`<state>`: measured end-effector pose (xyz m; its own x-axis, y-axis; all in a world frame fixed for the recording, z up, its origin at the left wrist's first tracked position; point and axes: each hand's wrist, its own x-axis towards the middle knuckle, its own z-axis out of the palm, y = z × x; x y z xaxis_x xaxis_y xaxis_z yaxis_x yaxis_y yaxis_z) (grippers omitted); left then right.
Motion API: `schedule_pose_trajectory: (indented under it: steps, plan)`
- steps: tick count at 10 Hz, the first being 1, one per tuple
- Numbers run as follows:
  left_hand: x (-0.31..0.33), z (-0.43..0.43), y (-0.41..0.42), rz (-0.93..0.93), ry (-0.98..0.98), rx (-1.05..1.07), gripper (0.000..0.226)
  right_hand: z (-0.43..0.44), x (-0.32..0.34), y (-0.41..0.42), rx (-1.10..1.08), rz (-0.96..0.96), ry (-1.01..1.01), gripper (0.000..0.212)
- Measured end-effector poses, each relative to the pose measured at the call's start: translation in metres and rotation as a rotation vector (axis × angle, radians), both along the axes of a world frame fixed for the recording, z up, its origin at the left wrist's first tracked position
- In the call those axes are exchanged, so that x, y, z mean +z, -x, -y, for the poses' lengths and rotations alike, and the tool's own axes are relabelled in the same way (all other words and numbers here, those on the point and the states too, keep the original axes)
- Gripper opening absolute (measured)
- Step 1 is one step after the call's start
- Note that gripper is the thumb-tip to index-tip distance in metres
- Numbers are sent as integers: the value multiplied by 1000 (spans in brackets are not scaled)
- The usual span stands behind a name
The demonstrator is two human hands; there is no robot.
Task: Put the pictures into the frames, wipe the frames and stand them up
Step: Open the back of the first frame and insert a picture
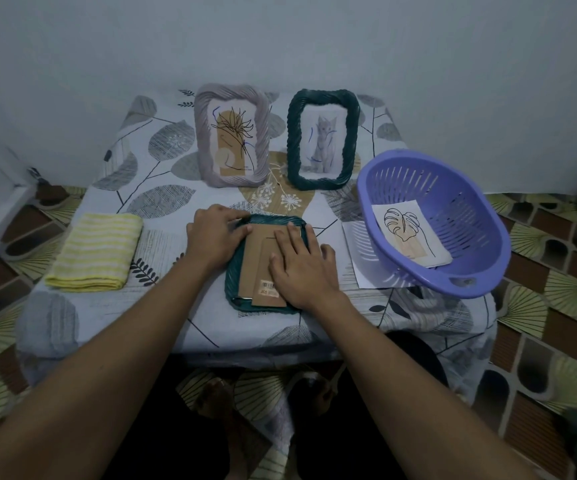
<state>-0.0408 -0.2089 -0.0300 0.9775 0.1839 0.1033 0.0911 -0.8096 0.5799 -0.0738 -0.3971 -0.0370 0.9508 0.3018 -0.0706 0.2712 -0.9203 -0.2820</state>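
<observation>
A dark green frame point(233, 289) lies face down on the table in front of me, its brown cardboard back point(253, 261) upward. My left hand point(214, 237) holds the frame's upper left corner, fingers curled over the rim. My right hand point(302, 268) presses flat on the cardboard back with straight fingers. Two frames stand at the back: a grey one point(232, 135) with a plant drawing and a dark green one point(323, 138) with a cat picture. A leaf picture point(410, 233) lies in the purple basket point(470, 188).
A folded yellow striped cloth point(96, 252) lies on the left of the table. A white sheet point(358, 261) sticks out from under the basket. The small table point(141, 168) has a leaf-patterned cover and stands against a wall; patterned floor surrounds it.
</observation>
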Motion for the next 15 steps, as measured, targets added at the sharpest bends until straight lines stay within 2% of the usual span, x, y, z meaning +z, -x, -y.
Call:
schedule_pose_trajectory:
  steps: [2,9,11,13,15]
  plan:
    - [-7,1,-3,46,-7,19,29,-1,-1,0,2,13,13,59]
    - [6,0,-12,-159,45,-31,19,0,0,0,12,10,16,59]
    - [9,1,-12,-221,22,-76,9,0,1,0,7,7,11,59]
    - [11,1,-10,-220,9,-93,5,0,1,0,9,14,14,59]
    - [9,1,-7,-187,1,-93,11,0,1,0,9,12,15,59]
